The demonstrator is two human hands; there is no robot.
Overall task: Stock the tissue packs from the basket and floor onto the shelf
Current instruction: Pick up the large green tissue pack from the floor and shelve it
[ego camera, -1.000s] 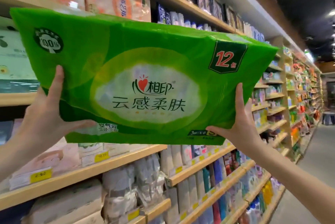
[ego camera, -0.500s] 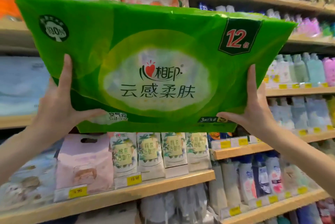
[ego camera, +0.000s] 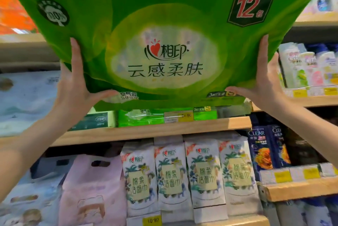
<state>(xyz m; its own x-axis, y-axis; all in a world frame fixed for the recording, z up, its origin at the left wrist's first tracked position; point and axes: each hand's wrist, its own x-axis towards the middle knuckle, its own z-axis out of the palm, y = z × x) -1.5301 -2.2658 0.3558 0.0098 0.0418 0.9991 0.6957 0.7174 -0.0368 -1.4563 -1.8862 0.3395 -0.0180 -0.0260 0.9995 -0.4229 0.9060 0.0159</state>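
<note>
Pack: large green tissue pack (ego camera: pixel 164 42), glossy plastic wrap, pale oval in the middle with a red heart logo and dark Chinese lettering, a dark tag reading "12" in red at its upper right, a round dark "100%" badge at upper left
Pack position: held up in the air between both hands, its face toward the camera, top edge running out of view
Left hand (ego camera: pixel 73 88): spread wide, fingers flat up the pack's lower left face, thumb hooked under the bottom edge
Right hand (ego camera: pixel 265 83): spread wide likewise, fingers up the lower right face, thumb pointing inward along the bottom edge
Below the hands: wooden shelf (ego camera: pixel 155 130) carrying more green packs (ego camera: pixel 142 117) and a yellow price tag (ego camera: pixel 184 115), just under the held pack
Lower still: a row of white facial-towel packs (ego camera: pixel 172 176)
Right of the right hand: white bottles (ego camera: pixel 303 66), blurred
</note>
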